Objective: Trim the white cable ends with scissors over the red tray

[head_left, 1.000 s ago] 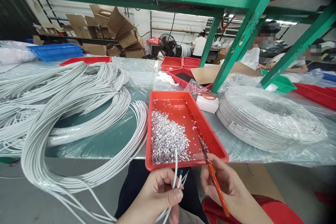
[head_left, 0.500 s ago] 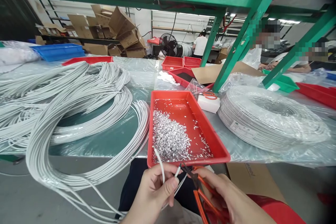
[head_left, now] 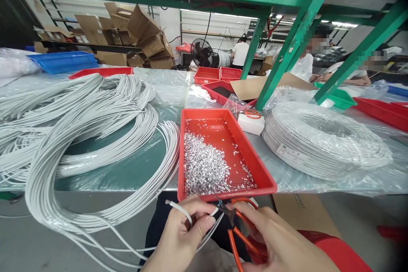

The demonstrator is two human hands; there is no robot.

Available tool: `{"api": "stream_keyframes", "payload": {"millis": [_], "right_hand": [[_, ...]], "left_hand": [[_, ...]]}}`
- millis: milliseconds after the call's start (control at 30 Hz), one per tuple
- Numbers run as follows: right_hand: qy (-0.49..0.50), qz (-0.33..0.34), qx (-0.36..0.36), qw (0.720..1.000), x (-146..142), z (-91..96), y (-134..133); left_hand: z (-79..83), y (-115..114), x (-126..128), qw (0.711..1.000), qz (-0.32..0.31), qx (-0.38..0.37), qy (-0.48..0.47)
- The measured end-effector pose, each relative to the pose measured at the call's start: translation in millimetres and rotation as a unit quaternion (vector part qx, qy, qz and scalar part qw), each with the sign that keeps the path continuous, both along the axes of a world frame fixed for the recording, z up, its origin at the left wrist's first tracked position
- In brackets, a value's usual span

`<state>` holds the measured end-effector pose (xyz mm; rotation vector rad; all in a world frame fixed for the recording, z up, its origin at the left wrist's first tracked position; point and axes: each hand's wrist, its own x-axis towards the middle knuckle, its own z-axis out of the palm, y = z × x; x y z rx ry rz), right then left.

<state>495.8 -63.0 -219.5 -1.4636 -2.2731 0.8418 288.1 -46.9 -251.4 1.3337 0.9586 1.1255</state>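
Between thumb and fingers, my left hand (head_left: 188, 229) pinches a white cable (head_left: 181, 209), whose one end curls up to the left. Another cable end, with dark and bluish wire tips, points right from the fingertips. My right hand (head_left: 264, 233) grips orange-handled pliers (head_left: 236, 233); their dark jaws meet that cable end, though I cannot tell whether they are closed on it. Just beyond both hands lies a red tray (head_left: 267, 180) holding a heap of small shiny metal pieces (head_left: 205, 165).
Coiled white cables (head_left: 47, 165) cover the bench's left side and hang over its edge. A wrapped cable roll (head_left: 318, 144) lies right, near a small white box (head_left: 251, 123). Green frame posts (head_left: 283, 46) rise behind. Other people (head_left: 240, 53) sit farther back.
The curled cable end has swung left and lower. The pliers' jaws have shifted slightly left and down beside the other cable end. The whole view has moved a little.
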Motion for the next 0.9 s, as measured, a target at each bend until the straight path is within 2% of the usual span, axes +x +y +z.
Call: {"api": "stream_keyframes", "payload": {"millis": [100, 200, 300, 433, 533, 633, 733, 900], "right_hand": [[0.062, -0.076, 0.06, 0.993, -3.9, -5.3, 4.9], [0.119, -0.146, 0.094, 0.978, -2.0, -17.1, 3.6], [0.077, -0.108, 0.038, 0.991, -0.2, -22.8, -3.7], [0.005, -0.068, -0.044, 0.997, -2.8, -10.4, -8.2], [-0.029, -0.03, -0.066, 0.997, -3.8, 1.8, -4.7], [-0.04, -0.003, -0.071, 0.997, -2.2, 6.4, -2.3], [-0.025, 0.0, -0.077, 0.997, -1.2, 7.4, -2.7], [-0.009, -0.011, -0.087, 0.996, -3.6, 9.1, 0.2]], "left_hand": [[4.7, -1.4, 1.8, 0.995, -0.01, -0.042, -0.085], [8.6, -4.1, 6.9, 0.987, 0.025, -0.093, -0.132], [10.7, -4.7, 10.2, 0.983, 0.036, -0.115, -0.14], [12.3, -3.1, 10.1, 0.979, 0.023, -0.136, -0.151], [12.8, -2.8, 9.6, 0.971, -0.002, -0.178, -0.161], [11.2, -3.0, 10.3, 0.963, -0.023, -0.202, -0.175], [6.9, -2.6, 11.1, 0.968, -0.025, -0.188, -0.166], [1.0, -1.8, 9.2, 0.986, -0.025, -0.095, -0.134]]}}
